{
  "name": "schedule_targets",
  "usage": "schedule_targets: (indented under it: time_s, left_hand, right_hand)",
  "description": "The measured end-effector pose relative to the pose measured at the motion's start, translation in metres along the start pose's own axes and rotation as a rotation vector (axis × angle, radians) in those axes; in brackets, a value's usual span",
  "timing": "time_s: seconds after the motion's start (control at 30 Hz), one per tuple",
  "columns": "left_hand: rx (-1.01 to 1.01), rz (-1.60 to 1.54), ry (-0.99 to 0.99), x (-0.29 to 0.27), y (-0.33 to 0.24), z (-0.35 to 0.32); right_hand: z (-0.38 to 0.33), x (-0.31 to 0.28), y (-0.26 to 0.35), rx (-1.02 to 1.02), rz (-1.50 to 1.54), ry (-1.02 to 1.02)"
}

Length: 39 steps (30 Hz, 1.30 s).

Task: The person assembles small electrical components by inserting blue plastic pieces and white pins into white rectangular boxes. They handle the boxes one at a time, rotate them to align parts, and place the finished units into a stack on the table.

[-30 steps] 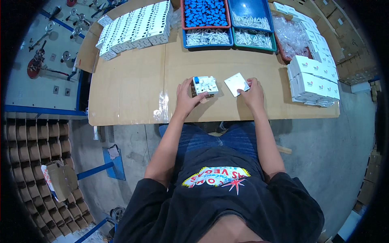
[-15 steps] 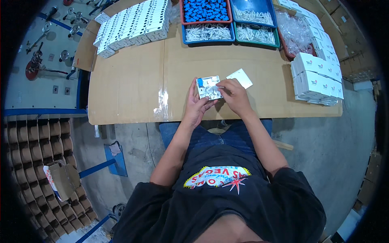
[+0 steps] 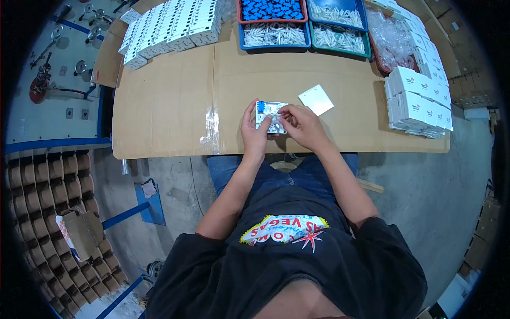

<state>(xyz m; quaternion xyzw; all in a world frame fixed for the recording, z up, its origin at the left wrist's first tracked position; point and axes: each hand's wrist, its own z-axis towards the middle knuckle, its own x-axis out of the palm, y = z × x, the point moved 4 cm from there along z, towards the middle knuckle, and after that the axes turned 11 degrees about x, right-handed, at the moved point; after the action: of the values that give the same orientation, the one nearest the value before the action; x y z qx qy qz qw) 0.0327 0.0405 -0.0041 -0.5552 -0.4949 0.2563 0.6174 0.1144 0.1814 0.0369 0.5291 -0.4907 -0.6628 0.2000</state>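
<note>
A small square white box (image 3: 273, 107), with a blue piece in its upper left corner and pale parts inside, is held over the near part of the cardboard surface. My left hand (image 3: 255, 131) grips it from the left, the thumb lying over its inside. My right hand (image 3: 304, 126) reaches over the right side of the box with thumb and fingers pinched at the contents. What the fingertips hold is too small to make out. Just beyond the right hand lies a flat white square panel (image 3: 316, 100), touched by neither hand.
Rows of white boxes (image 3: 170, 33) stand at the back left. At the back are a red tray of blue pieces (image 3: 271, 9) and blue and green trays of white plastic parts (image 3: 276, 35). Clear plastic bags (image 3: 389, 37) and stacked white boxes (image 3: 417, 106) are on the right.
The left thumb has moved farther up over the inside of the box, and the box is turned a little straighter. The right hand has shifted slightly left, still pinching at the contents.
</note>
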Motion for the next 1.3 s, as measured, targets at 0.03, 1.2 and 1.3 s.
schedule_targets:
  time_s: [0.03, 1.2, 1.3]
  left_hand:
    - [0.015, -0.001, -0.019, 0.0, 0.001, 0.0]
    - [-0.301, -0.436, 0.238, 0.005, 0.008, 0.005]
    - [-0.293, -0.622, 0.163, 0.012, 0.009, 0.005]
  right_hand:
    - [0.001, 0.0, 0.001, -0.063, -0.08, -0.031]
    - [-0.002, 0.004, -0.022, 0.584, 1.045, 0.254]
    - [-0.007, 0.006, -0.009, 0.519, 0.984, 0.316]
